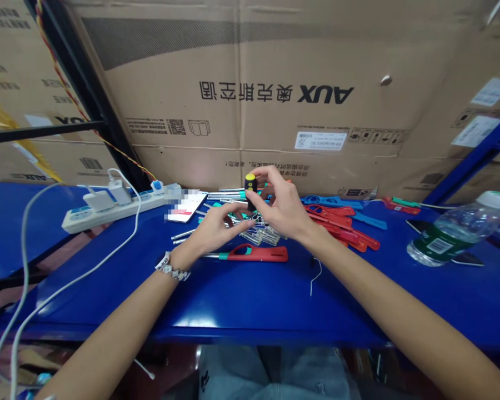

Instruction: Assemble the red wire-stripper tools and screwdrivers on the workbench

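Observation:
My right hand (281, 208) is closed around a short screwdriver (250, 186) with a black and yellow handle, held upright with the shaft end down. Just below and left of it, my left hand (217, 226) is closed in a pinch near the screwdriver's lower end. What its fingers hold is hidden. A red long-reach lighter (256, 254) with a green collar and metal tube lies in front of both hands. Under and behind the hands is a pile of lighter parts, with clear pieces (269, 236), metal tubes, red handles (337, 228) and blue handles (331, 201).
A white power strip (120, 208) with chargers and cables runs along the left. A water bottle (452, 233) stands at the right beside dark flat objects. Large cardboard boxes (266, 55) wall off the back of the blue table (241, 311). A card (187, 205) lies left of the pile.

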Action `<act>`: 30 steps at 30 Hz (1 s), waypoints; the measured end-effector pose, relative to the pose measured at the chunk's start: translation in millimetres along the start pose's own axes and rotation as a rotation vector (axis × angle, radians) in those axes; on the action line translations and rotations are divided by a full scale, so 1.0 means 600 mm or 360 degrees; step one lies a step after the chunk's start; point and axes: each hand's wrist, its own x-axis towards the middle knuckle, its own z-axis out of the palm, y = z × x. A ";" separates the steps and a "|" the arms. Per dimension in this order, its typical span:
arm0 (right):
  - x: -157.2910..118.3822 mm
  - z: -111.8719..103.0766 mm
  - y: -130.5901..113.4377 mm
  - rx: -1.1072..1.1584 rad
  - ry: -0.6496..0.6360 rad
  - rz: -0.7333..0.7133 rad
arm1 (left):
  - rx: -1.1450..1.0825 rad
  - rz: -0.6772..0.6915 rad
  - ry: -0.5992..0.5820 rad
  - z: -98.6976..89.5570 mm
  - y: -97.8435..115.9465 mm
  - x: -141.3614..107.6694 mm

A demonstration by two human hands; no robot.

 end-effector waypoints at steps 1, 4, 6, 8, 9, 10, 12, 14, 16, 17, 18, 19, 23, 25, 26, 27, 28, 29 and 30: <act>0.001 0.010 -0.001 0.0152 0.0056 0.0042 | -0.0028 -0.0006 -0.0034 -0.003 -0.003 0.000; -0.007 0.033 0.010 0.0565 0.0161 0.0189 | -0.0099 -0.0048 -0.0107 -0.011 -0.011 -0.002; -0.016 0.044 0.022 0.0749 0.0114 0.0277 | -0.0143 -0.0079 -0.0141 -0.016 -0.015 -0.003; -0.027 0.053 0.032 0.0837 -0.0007 0.0335 | -0.0155 -0.0091 -0.0202 -0.023 -0.016 -0.005; -0.032 0.056 0.037 0.0854 -0.0060 0.0349 | -0.0131 -0.0092 -0.0235 -0.027 -0.017 -0.005; -0.036 0.059 0.041 0.0862 -0.0089 0.0360 | -0.0084 -0.0094 -0.0261 -0.032 -0.018 -0.005; -0.044 0.065 0.046 0.0859 -0.0098 0.0404 | 0.0044 -0.0092 -0.0248 -0.045 -0.023 -0.006; -0.051 0.071 0.049 0.0857 -0.0101 0.0489 | 0.0159 -0.0096 -0.0152 -0.057 -0.028 -0.005; -0.055 0.076 0.049 0.0881 -0.0129 0.0565 | 0.0219 -0.0109 -0.0083 -0.067 -0.034 -0.005; -0.056 0.079 0.049 0.0903 -0.0137 0.0586 | 0.0233 -0.0114 -0.0073 -0.070 -0.037 -0.005; -0.056 0.081 0.048 0.0925 -0.0135 0.0598 | 0.0240 -0.0116 -0.0078 -0.072 -0.039 -0.005; -0.056 0.083 0.047 0.0941 -0.0131 0.0604 | 0.0242 -0.0114 -0.0089 -0.073 -0.040 -0.006; -0.050 0.077 0.042 0.0966 -0.0037 0.0601 | 0.0231 -0.0060 -0.0059 -0.070 -0.039 -0.007; -0.046 0.061 0.042 0.0968 0.0047 0.0578 | 0.0203 -0.0014 -0.0046 -0.062 -0.033 -0.010; -0.045 0.051 0.043 0.0966 0.0096 0.0569 | 0.0179 0.0015 -0.0055 -0.054 -0.028 -0.012; -0.046 0.038 0.045 0.0962 0.0142 0.0568 | 0.0153 0.0041 -0.0088 -0.044 -0.022 -0.014; -0.047 0.026 0.048 0.0961 0.0188 0.0576 | 0.0127 0.0072 -0.0133 -0.031 -0.016 -0.017; -0.050 0.013 0.053 0.0965 0.0230 0.0594 | 0.0105 0.0101 -0.0201 -0.017 -0.010 -0.019; -0.054 0.002 0.058 0.0974 0.0267 0.0617 | 0.0113 0.0130 -0.0310 -0.002 -0.003 -0.022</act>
